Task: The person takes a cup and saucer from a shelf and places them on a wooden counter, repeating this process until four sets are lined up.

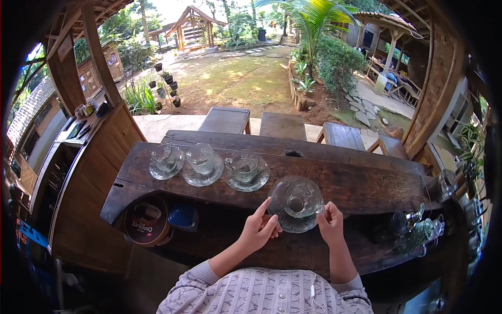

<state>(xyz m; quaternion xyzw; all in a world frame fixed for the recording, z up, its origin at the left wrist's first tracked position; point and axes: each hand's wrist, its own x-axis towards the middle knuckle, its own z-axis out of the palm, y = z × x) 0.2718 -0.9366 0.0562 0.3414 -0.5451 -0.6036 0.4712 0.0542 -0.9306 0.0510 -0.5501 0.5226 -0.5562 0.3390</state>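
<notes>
Over the near edge of the dark wooden counter point(345, 180), a clear glass saucer point(295, 226) rests in my left hand point(260, 224), thumb and fingers closed on its left rim. A clear glass cup point(306, 196) overlaps the saucer in this view. My right hand point(330, 224) pinches the cup's handle at the right side. Along the counter to the left stand three more glass cups, the left cup point(166, 157), the middle cup point(201, 158) and the right cup point(244, 166), each upon its own patterned glass saucer.
Several glasses point(422, 230) crowd the right, below the counter top. Under the counter at left sit a round chocolate tin point(147, 222) and a blue container point(183, 215). Stools point(225, 121) line the far side. A wooden cabinet point(99, 183) stands left.
</notes>
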